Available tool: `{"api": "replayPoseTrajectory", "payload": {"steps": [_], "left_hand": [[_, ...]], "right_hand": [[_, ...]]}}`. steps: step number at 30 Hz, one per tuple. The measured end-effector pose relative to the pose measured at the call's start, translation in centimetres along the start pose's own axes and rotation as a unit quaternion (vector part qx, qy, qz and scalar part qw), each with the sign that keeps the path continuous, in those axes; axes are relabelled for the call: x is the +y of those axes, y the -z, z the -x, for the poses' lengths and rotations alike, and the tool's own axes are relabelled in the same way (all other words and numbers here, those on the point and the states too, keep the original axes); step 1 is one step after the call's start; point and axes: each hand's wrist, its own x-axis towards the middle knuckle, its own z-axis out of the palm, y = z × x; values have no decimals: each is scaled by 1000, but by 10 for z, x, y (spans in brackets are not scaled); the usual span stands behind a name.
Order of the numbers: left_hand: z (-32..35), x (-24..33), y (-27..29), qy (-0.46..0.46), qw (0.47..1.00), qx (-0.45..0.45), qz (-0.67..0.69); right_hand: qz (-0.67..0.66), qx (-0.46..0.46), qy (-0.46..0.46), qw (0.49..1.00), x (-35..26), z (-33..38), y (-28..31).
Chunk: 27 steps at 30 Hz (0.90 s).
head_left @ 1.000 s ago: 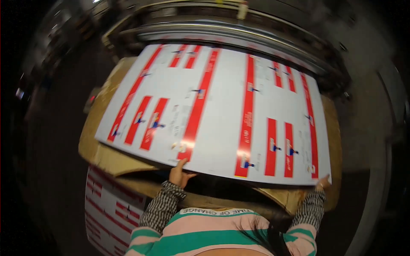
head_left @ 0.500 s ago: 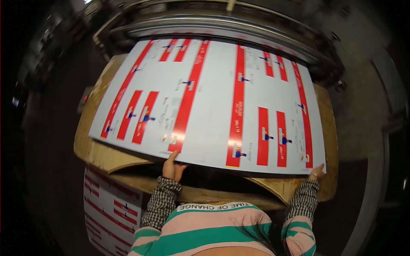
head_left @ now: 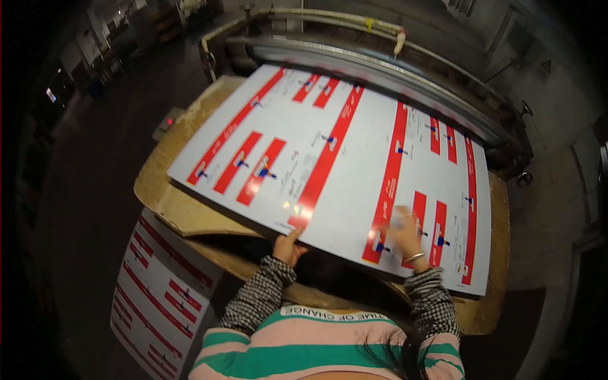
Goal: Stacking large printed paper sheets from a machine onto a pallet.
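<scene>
A large white printed sheet (head_left: 347, 183) with red bands and small blue figures lies on the wooden table (head_left: 155, 183) before me, its far edge running up to a machine's roller. My left hand (head_left: 289, 248) grips the near edge left of the middle, thumb on top and fingers beneath. Over the near right part of the print is my right hand (head_left: 405, 233), smeared by motion. Whether it touches the surface, and what its fingers do, I cannot make out. A bangle circles that wrist, and checked sleeve covers sit on both forearms.
A long metal roller (head_left: 373, 69) spans the machine beyond the sheet, with a pale pipe (head_left: 304, 12) above it. More printed sheets (head_left: 155, 297) lie lower down at left. The table has a dark cut-out at its near edge. A handwheel (head_left: 524, 180) sits at right.
My right hand has left the sheet's near right corner and moved inward over its surface. The left hand keeps its hold on the near edge. The whole view has turned somewhat.
</scene>
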Motion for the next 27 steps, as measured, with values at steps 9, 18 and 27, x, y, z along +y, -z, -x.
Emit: {"api": "replayPoseTrajectory", "payload": {"steps": [9, 18, 27], "left_hand": [[19, -11, 13, 65, 985, -160, 22], [4, -3, -2, 72, 997, 1, -12], [9, -3, 3, 58, 998, -19, 0]], "right_hand": [[229, -340, 207, 888, -64, -3, -51], [83, -304, 210, 925, -122, -16, -2], [116, -329, 6, 937, -79, -42, -38]]}}
